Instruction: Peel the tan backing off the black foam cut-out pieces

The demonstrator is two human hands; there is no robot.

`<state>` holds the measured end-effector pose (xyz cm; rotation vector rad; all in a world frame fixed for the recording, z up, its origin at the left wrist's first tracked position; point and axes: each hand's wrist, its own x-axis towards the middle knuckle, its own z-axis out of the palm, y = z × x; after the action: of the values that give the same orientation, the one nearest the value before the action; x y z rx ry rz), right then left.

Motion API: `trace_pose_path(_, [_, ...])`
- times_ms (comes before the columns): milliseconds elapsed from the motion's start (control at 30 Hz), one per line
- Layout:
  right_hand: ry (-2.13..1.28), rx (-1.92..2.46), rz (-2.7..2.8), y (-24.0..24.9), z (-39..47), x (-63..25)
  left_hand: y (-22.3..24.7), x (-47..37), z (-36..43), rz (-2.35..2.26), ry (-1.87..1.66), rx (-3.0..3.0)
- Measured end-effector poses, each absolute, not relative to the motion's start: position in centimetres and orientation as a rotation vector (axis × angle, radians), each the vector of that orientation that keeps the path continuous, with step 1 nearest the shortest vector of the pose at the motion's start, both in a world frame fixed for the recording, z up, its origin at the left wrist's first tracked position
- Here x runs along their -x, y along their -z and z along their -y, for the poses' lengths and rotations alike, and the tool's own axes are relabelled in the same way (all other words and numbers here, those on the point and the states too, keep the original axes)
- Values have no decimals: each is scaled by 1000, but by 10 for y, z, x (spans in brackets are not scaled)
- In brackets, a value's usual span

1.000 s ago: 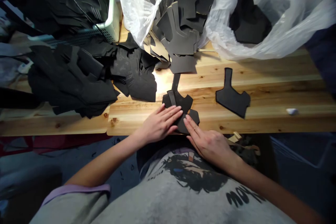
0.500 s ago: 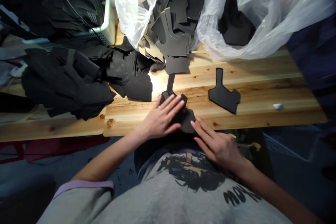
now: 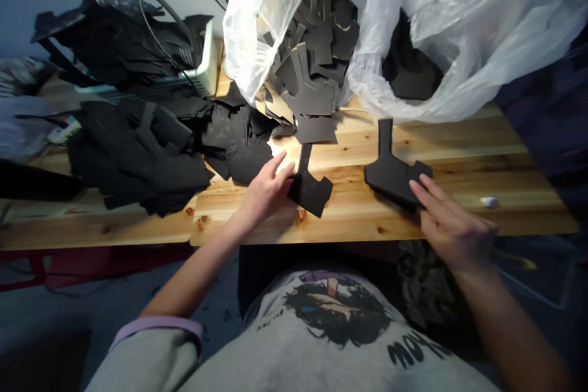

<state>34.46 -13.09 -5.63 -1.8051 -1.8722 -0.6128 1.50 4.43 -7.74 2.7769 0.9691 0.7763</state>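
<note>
A flat black cut-out piece [image 3: 315, 193] with a narrow upright stem lies on the table in front of me. At its left edge is my left hand [image 3: 266, 193], its fingers apart and the fingertips beside or touching the piece. To the right, my right hand [image 3: 448, 226] has its fingers closed on the right end of another black cut-out piece [image 3: 390, 171] of similar shape. That piece is over a matching one, whose lower edge shows beneath it. The right thumb is mostly hidden.
Piles of black cut-out pieces [image 3: 138, 153] cover the left of the wooden table [image 3: 243, 220]. Behind them stands a pale plastic basket [image 3: 209, 67] of black pieces. Plastic bags [image 3: 372, 67] holding more pieces are at the back. A small white lump [image 3: 489, 201] lies at right.
My right hand has moved right, taking a black piece from the front onto the one lying at right. My left hand has drawn back leftward, uncovering the piece in front of me.
</note>
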Motion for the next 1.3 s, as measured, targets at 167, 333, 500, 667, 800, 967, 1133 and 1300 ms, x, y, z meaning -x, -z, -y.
trace_pose_path(167, [615, 1905, 1712, 61, 116, -330, 77, -64, -112, -980, -547, -2811])
trace_pose_path(333, [37, 1810, 1965, 49, 81, -246, 76, -111, -138, -1160, -453, -2716])
trace_pose_path(500, [-375, 1908, 2366, 49, 52, -206, 66, -104, -131, -1172, -430, -2743])
trace_pose_path(667, [-519, 1601, 2482, 55, 77, -234, 56, -65, -81, -1130, -672, -2716])
trace_pose_path(800, [-679, 1540, 1939, 53, 96, -246, 57, -43, -18, -843, -1321, -2606])
trace_pose_path(967, [-1019, 1448, 1191, 34, 86, -230, 58, -43, 26, -807, -1433, -2689])
trace_pose_path(1133, [-1079, 1376, 1089, 27, 79, -219, 55, -45, 34, -840, -1434, -2692])
trace_pose_path(1300, [-963, 1388, 1108, 24, 78, -219, 48, -51, 43, -825, -1519, -2555])
